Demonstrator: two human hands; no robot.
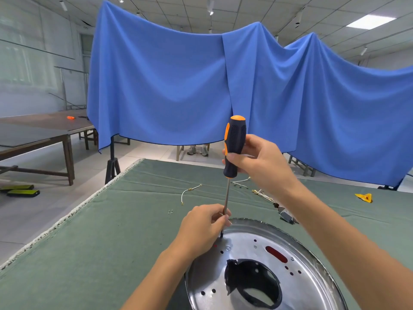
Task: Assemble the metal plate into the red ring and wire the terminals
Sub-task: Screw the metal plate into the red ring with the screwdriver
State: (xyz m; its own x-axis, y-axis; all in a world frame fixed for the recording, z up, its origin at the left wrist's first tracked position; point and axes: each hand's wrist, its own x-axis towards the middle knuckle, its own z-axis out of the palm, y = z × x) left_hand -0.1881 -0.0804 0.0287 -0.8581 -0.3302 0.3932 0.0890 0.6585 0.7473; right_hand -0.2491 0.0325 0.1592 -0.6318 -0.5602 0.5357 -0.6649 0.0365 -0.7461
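Note:
A shiny round metal plate (245, 249) with a large centre hole lies on the green cloth at the bottom right; red shows through a slot (276, 254) in it. A black and orange screwdriver (234, 148) stands upright with its tip on a hole near the plate's far left rim. My right hand (252, 162) grips the handle's lower part. My left hand (205, 222) pinches the steel shaft just above the tip. One screw head (228, 248) sits in the plate beside the tip.
On the green cloth (111, 231) lie a white wire with ring terminals (190, 191), two small screws (170, 212), more wires (263, 194), a small grey part (286, 215) and a yellow scrap (364, 197). Blue drapes hang behind. A brown table (44, 130) stands far left.

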